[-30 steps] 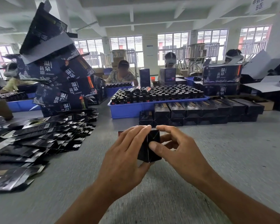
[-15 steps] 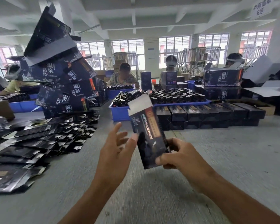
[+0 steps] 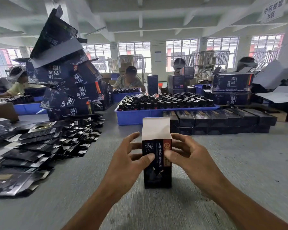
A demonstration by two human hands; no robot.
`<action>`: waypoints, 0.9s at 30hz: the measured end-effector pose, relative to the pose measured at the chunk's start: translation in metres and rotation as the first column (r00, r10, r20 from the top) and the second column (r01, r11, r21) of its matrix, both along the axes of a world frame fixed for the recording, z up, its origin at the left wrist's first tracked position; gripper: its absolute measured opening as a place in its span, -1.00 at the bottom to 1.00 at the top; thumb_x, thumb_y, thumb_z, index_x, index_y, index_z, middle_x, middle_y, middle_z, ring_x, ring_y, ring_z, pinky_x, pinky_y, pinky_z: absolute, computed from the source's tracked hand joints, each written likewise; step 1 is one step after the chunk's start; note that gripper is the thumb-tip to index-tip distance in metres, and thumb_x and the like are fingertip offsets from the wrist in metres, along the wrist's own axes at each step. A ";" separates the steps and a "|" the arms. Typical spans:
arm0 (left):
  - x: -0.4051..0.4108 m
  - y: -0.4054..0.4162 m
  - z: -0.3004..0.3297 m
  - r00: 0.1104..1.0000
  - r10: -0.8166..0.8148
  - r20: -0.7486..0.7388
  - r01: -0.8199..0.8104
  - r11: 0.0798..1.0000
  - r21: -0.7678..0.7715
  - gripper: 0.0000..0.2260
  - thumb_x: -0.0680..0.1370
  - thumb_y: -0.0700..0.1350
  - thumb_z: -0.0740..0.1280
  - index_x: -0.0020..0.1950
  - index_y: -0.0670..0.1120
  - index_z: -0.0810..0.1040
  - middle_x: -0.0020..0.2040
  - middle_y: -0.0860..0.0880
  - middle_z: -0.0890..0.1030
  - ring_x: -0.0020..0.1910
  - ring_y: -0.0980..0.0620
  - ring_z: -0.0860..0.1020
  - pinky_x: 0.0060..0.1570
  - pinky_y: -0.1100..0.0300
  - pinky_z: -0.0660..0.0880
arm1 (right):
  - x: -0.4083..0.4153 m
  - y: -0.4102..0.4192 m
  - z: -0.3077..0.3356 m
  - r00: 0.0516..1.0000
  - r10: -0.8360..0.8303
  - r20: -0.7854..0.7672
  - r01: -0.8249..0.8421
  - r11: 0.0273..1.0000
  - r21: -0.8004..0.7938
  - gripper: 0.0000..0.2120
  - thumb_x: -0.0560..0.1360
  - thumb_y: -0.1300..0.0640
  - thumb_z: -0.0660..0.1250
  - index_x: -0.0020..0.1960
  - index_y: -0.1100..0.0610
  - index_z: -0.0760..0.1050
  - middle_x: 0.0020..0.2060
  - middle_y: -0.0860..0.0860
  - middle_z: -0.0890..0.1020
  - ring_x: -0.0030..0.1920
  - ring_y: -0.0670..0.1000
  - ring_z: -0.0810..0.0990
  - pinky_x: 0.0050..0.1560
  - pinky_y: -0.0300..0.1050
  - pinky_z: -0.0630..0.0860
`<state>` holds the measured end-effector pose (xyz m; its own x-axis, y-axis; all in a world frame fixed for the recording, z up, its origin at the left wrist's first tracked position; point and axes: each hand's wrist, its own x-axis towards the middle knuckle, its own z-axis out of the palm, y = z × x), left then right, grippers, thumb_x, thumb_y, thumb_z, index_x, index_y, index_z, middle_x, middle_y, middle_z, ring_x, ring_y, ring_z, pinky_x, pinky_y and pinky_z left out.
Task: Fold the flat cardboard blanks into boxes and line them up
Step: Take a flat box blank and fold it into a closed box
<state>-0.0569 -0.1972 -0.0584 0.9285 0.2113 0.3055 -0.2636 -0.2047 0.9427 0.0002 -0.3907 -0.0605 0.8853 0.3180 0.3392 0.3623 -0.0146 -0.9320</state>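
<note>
- At the far left of the desk (image 3: 239, 163), the flat cardboard blanks (image 3: 40, 146) lie fanned out in overlapping dark layers, well apart from my hands.
- Behind them rises a leaning heap of large dark cartons (image 3: 68, 80) printed with white characters, the top ones tilted.
- My left hand (image 3: 128, 156) grips the left side of the box (image 3: 157, 163): the thumb presses on its front face and the fingers curl round toward the back.
- The box stands upright on the desk in front of me, between both hands, its bottom edge on the grey surface. Its top is open, and the pale lid flap (image 3: 155, 127) sticks straight up.
- My right hand (image 3: 189, 156) holds the right side of the box the same way, thumb on the front, just beside my left thumb, fingers wrapped round the right edge.
- Beyond the box sits a blue tray (image 3: 140, 116) packed with dark bottles (image 3: 166, 101).
- To the right of the tray, a row of folded boxes (image 3: 223, 118) lies lined up side by side, stacked in two layers.
- Other people sit working at the far side of the desk.
</note>
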 end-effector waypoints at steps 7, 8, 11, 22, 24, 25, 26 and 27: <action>0.001 0.002 -0.002 1.000 -0.018 0.011 0.017 0.999 0.032 -0.43 0.44 0.00 0.53 0.36 0.24 0.37 0.16 0.13 0.63 0.07 0.19 0.65 -0.12 0.31 0.60 | 0.002 -0.002 0.000 0.997 0.064 -0.036 -0.062 0.996 0.057 -0.41 0.32 -0.04 0.53 0.32 -0.07 0.48 0.12 -0.24 0.68 0.14 -0.21 0.64 0.15 -0.16 0.61; 0.001 0.002 -0.001 1.000 -0.009 0.023 0.008 1.000 0.030 -0.42 0.40 0.08 0.52 0.36 0.24 0.37 0.15 0.13 0.64 0.08 0.20 0.64 -0.10 0.29 0.60 | 0.002 -0.002 0.000 0.997 0.069 -0.036 -0.067 0.996 0.057 -0.38 0.29 -0.06 0.53 0.32 -0.06 0.48 0.13 -0.23 0.68 0.15 -0.19 0.65 0.16 -0.14 0.61; 0.002 0.003 0.000 0.997 0.021 0.070 -0.023 0.999 0.030 -0.40 0.36 0.17 0.46 0.37 0.21 0.39 0.16 0.12 0.65 0.09 0.19 0.64 -0.04 0.23 0.62 | 0.002 -0.002 0.001 0.996 0.082 -0.032 -0.080 0.995 0.059 -0.35 0.26 -0.09 0.53 0.33 -0.07 0.47 0.12 -0.23 0.68 0.14 -0.19 0.65 0.15 -0.16 0.62; -0.004 0.000 0.000 0.976 -0.002 0.217 -0.043 0.978 0.203 -0.62 0.48 0.13 0.41 0.22 0.48 0.42 0.17 0.44 0.53 0.08 0.21 0.63 -0.08 0.27 0.62 | -0.003 0.000 0.002 0.986 0.049 0.159 -0.049 0.999 -0.005 -0.49 0.54 0.21 0.43 0.24 -0.38 0.47 0.13 -0.30 0.64 0.13 -0.24 0.63 -0.08 -0.36 0.59; -0.003 0.000 0.000 0.975 -0.011 0.222 -0.036 0.978 0.204 -0.64 0.49 0.12 0.40 0.24 0.43 0.46 0.18 0.42 0.53 0.08 0.21 0.63 -0.11 0.30 0.61 | -0.005 0.000 0.003 0.981 0.055 0.185 -0.049 0.998 -0.034 -0.45 0.55 0.21 0.41 0.24 -0.44 0.46 0.13 -0.35 0.62 0.14 -0.29 0.61 -0.08 -0.38 0.58; -0.003 0.001 0.000 0.975 -0.013 0.223 -0.033 0.978 0.204 -0.65 0.49 0.13 0.40 0.24 0.40 0.48 0.18 0.41 0.54 0.08 0.21 0.63 -0.11 0.31 0.60 | -0.005 0.000 0.004 0.979 0.059 0.195 -0.050 0.998 -0.048 -0.43 0.56 0.20 0.40 0.22 -0.49 0.45 0.12 -0.38 0.61 0.13 -0.32 0.60 -0.08 -0.39 0.57; -0.003 0.001 -0.001 0.975 -0.015 0.221 -0.032 0.978 0.205 -0.65 0.48 0.13 0.40 0.24 0.38 0.49 0.19 0.40 0.54 0.08 0.21 0.63 -0.11 0.32 0.60 | -0.006 0.000 0.005 0.978 0.061 0.202 -0.049 0.997 -0.062 -0.42 0.56 0.20 0.39 0.20 -0.53 0.44 0.11 -0.40 0.60 0.13 -0.33 0.59 -0.08 -0.40 0.56; -0.002 0.001 -0.001 0.975 -0.016 0.220 -0.031 0.978 0.207 -0.65 0.48 0.14 0.40 0.24 0.37 0.49 0.20 0.40 0.54 0.08 0.21 0.63 -0.10 0.32 0.60 | -0.006 -0.001 0.005 0.977 0.061 0.207 -0.046 0.996 -0.075 -0.41 0.57 0.19 0.39 0.19 -0.55 0.43 0.11 -0.42 0.59 0.13 -0.34 0.58 -0.08 -0.41 0.56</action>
<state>-0.0593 -0.1959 -0.0591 0.8325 0.1283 0.5389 -0.4562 -0.3931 0.7983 -0.0062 -0.3913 -0.0551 0.7784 0.3925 0.4899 0.5504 -0.0517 -0.8333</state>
